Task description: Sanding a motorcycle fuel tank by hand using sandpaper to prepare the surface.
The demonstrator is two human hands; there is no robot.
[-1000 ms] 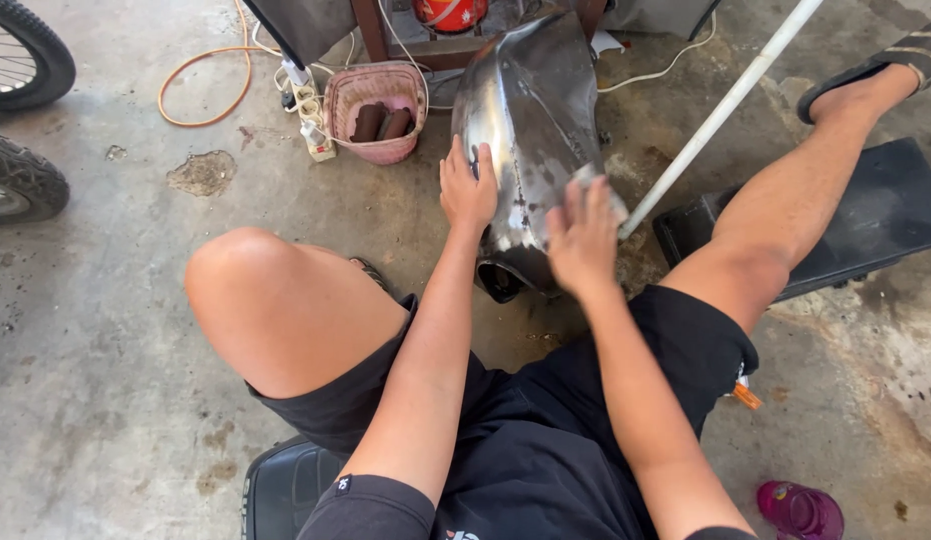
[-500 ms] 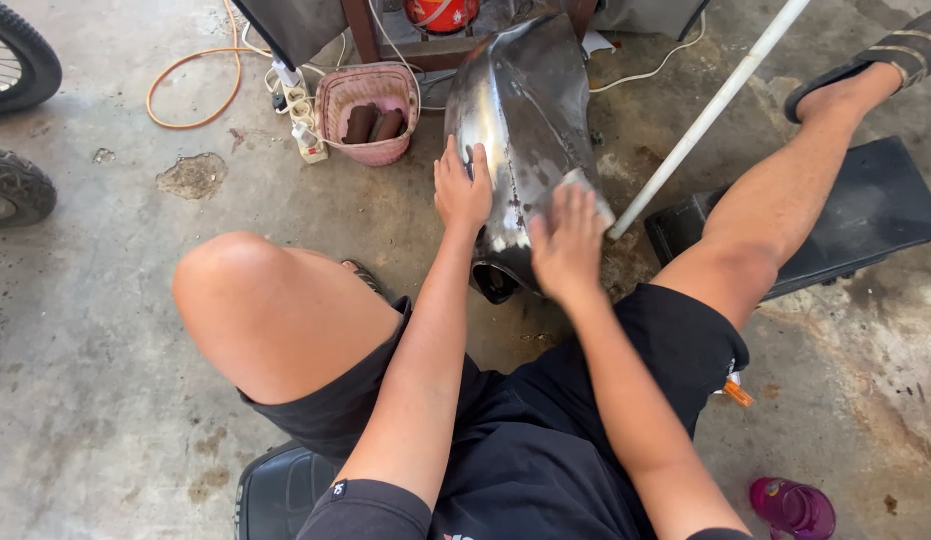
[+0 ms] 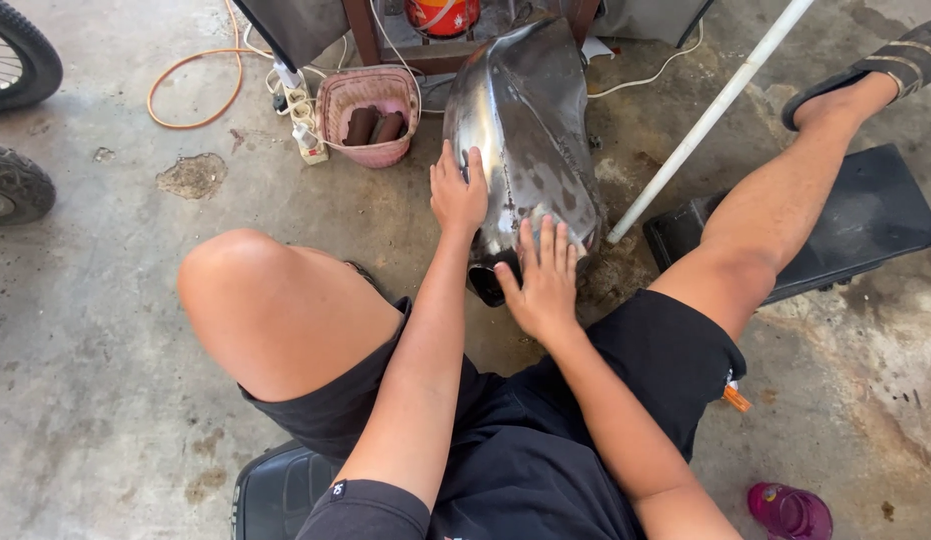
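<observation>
Hands flat, apart on bare-metal tank (long axis pointing away)

A person sits on the concrete floor with legs spread around a bare metal tank that lies lengthwise in front of them. The left hand lies flat on the tank's left flank, fingers spread and pointing away. The right hand presses palm-down on the tank's near end, fingers on the metal. A white pipe slants from the upper right down to the floor just beside the tank. A pink basket with dark cylinders stands left of the tank, near a white power strip and an orange cable. Two tyres show at the left edge. A black pad lies under the right leg.
</observation>
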